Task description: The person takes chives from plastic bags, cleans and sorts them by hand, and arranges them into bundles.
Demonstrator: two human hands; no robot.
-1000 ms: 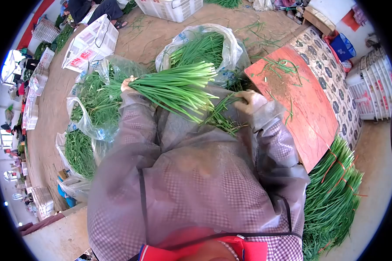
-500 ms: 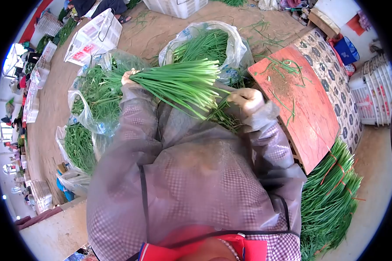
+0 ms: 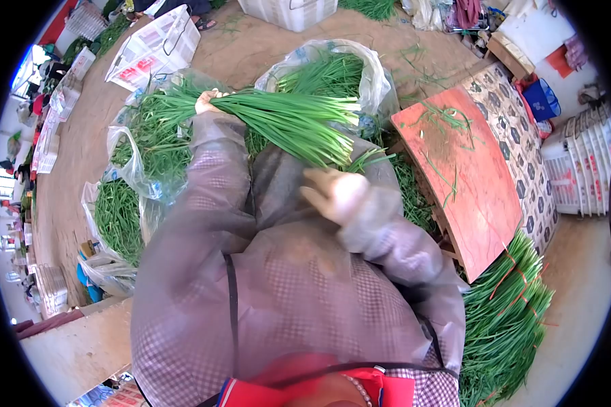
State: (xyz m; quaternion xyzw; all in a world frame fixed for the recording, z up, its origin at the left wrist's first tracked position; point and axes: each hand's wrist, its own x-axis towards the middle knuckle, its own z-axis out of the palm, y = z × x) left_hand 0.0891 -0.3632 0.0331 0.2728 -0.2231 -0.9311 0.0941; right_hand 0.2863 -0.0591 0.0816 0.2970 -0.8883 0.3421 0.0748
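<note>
My left hand (image 3: pixel 209 102) is closed around the leafy part of a bunch of chives (image 3: pixel 295 122). The bunch lies nearly level above my lap, its pale cut ends fanned out to the right. Below those ends is my right hand (image 3: pixel 336 193), blurred by motion, with thumb and fingers apart and nothing visible in them. A few loose chive stalks (image 3: pixel 370 160) lie just right of the bunch. Behind it, an open plastic bag (image 3: pixel 381 85) holds more chives. Another bag of greens (image 3: pixel 159 159) stands beside my left forearm.
A reddish board (image 3: pixel 478 197) with scraps on it is at my right. Tied bundles of chives (image 3: pixel 502 325) lie beside it, nearer me. White crates (image 3: pixel 157 47) stand on the dirt floor ahead, and stacked crates (image 3: pixel 580 169) at far right. A person sits at the top left.
My right hand has moved left and toward my body, away from the thin stalk it pinched at the cut ends. My left hand still grips the bunch, now slightly farther right.
</note>
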